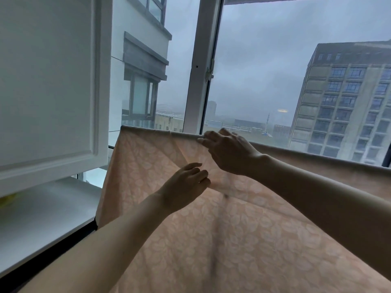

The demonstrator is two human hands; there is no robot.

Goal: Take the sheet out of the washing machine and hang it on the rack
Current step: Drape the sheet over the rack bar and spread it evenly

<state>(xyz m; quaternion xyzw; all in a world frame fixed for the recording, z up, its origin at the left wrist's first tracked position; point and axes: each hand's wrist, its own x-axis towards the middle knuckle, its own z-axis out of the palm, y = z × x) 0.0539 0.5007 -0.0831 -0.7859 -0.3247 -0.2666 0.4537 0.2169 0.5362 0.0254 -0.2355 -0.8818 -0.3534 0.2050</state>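
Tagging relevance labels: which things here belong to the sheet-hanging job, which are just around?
Job: sheet, draped, rack hidden under it; left hand; right hand.
Just around: cabinet door; window frame; shelf; yellow thing, blurred.

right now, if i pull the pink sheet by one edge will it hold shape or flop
Likely floppy: the sheet drapes in soft folds, with creases running from where the right hand pinches its top edge. Probably thin and light, since light from the window glows through it by the left hand.
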